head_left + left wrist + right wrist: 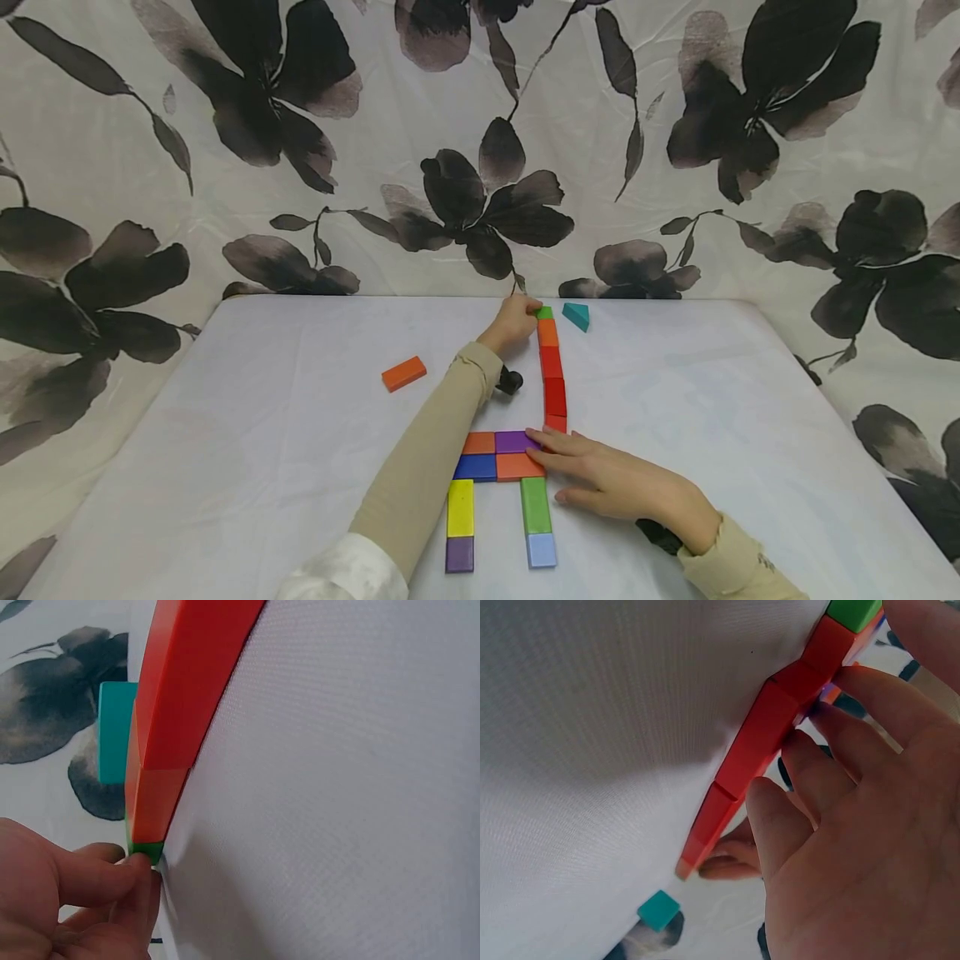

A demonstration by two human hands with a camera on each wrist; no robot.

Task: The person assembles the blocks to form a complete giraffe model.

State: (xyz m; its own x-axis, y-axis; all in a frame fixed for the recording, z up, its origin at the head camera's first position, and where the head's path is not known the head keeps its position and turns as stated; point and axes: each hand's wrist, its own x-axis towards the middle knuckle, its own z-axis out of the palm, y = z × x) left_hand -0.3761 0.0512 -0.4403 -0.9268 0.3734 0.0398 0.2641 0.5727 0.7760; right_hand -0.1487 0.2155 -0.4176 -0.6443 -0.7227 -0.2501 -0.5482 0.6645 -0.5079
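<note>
My left hand (pixel 512 323) reaches to the far end of a column of blocks. Its thumb and fingertips pinch the small green block (pixel 544 312) there, partly covering it in the left wrist view. Below that block, an orange block (pixel 548 333) and several red blocks (pixel 551 362) run toward me. Fingers spread and nearly straight, my right hand (pixel 622 482) rests fingertips over the purple block (pixel 513 442) and the orange block (pixel 517 467) beneath it. A blue block (pixel 477 467) lies left of those.
Two legs of blocks extend nearer me: yellow (pixel 461 507) over dark purple (pixel 460 554), and green (pixel 536 504) over light blue (pixel 542 550). A teal wedge (pixel 576 316) lies by the far table edge. One loose orange block (pixel 403 373) sits left of my forearm.
</note>
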